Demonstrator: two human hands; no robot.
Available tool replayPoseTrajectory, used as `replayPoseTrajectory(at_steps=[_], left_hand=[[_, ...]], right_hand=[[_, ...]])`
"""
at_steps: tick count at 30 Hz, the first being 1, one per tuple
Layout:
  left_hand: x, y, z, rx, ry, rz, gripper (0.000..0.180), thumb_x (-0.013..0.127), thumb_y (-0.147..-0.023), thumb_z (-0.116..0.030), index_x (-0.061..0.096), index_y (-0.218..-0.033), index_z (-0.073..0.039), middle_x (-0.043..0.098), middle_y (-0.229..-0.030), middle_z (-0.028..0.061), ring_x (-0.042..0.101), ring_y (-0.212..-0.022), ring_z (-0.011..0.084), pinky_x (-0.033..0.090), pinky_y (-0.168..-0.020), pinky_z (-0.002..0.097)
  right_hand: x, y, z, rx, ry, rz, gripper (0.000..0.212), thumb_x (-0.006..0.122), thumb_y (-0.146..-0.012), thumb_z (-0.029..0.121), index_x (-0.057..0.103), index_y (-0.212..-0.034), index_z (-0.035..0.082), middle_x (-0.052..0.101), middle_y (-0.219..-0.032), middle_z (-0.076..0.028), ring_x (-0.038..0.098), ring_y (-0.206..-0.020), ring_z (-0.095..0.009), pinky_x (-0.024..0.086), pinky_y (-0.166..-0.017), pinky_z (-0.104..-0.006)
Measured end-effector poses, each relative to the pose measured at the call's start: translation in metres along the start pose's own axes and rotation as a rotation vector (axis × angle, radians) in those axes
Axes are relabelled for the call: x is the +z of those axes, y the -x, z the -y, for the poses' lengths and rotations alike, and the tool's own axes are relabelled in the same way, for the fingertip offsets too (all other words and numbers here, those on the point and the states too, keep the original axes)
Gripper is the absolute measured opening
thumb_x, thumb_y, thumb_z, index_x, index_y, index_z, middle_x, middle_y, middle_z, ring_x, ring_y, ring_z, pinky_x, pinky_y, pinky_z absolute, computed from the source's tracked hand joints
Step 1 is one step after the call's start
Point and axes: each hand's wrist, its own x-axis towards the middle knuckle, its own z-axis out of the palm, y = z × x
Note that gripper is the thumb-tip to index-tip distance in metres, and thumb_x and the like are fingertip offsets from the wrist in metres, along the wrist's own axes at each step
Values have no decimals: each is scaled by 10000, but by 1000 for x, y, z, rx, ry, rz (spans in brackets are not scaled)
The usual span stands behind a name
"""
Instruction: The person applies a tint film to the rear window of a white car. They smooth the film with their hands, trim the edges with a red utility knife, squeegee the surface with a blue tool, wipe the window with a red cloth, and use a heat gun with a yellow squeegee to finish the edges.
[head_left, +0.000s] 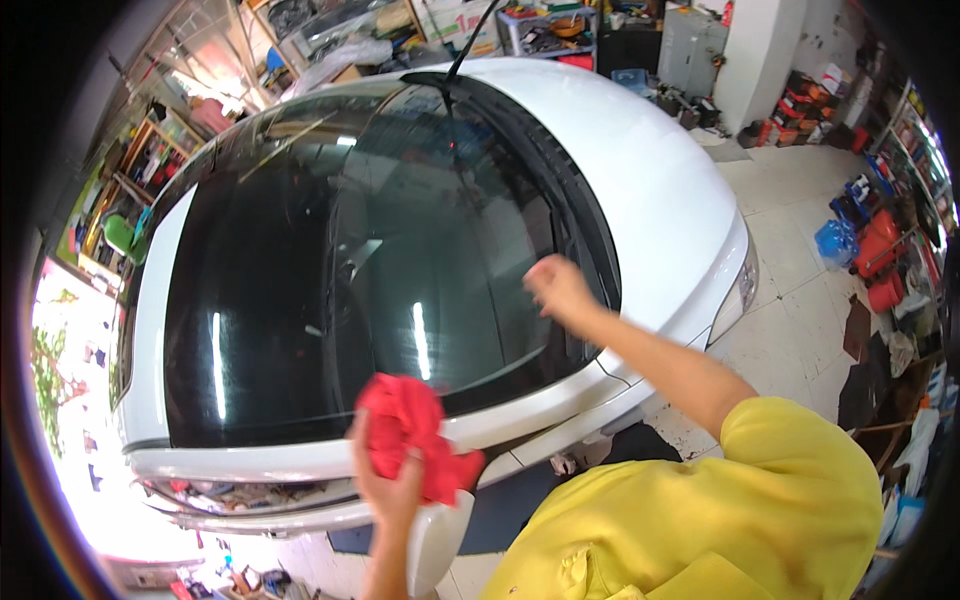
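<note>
One red cloth [408, 415] | clutched in left hand [388, 494] | right hand [560, 288] well apart over windshield [440, 255], curled, grip unclear

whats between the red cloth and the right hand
In the head view, only bare windshield glass shows between the red cloth and the right hand.

The red cloth [408, 425] looks matt, the windscreen [440, 235] smooth, glossy glass.

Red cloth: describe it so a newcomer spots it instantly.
Find the white car. At its near side, just above the white side mirror, the left hand holds a crumpled cloth. Its vivid red stands out against the dark windshield.
</note>
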Motion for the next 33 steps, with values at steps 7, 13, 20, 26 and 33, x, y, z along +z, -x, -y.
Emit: replayPoseTrajectory(at_steps=[7, 13, 20, 26, 33], left_hand=[[-63, -111, 53, -163, -1248, 68, 764, 712, -981, -379, 458, -1696, -288, 357, -1799, 30, 226, -1677, 407, 207, -1322, 588], [172, -54, 8, 177, -972, 265, 831, 799, -859, -340, 522, -1638, -258, 390, -1772, 30, 251, -1664, 392, 118, -1338, 634], [390, -49, -22, 402, -685, 626, 668, 759, -905, -386, 624, -1557, -323, 449, -1736, -5, 233, -1675, 356, 216, -1325, 640], [403, -42, -11, 338, -634, 590, 575, 784, -883, -354, 714, -1454, -345, 528, -1678, -24, 257, -1670, 345, 190, -1342, 626], [404, -40, -3, 339, -582, 519, 462, 703, -908, -272, 782, -1362, -292, 571, -1638, 2, 311, -1650, 344, 198, -1349, 606]], right_hand=[[-42, -126, -92, 182, 317, -116, 546, 763, -907, 296, 631, -1251, -107, 722, -1091, -240, 708, -988, -392, 577, -909, -507], [-157, -138, 1, 171, -485, 117, 159, 765, -885, 198, 710, -941, 59, 673, -801, -49, 668, -694, -183, 535, -583, -373], [-316, -303, 217, 376, -800, 520, 395, 790, -990, 343, 576, -968, 12, 461, -659, 28, 406, -477, -61, 337, -406, -182], [-367, -470, 285, 121, -804, 281, 539, 556, -1119, 511, 683, -1248, 3, 602, -816, -84, 565, -655, -171, 432, -482, -217], [-382, -518, 275, -179, -622, 57, 402, 612, -1115, 418, 647, -1279, 53, 632, -909, 1, 583, -708, -106, 467, -520, -214]])
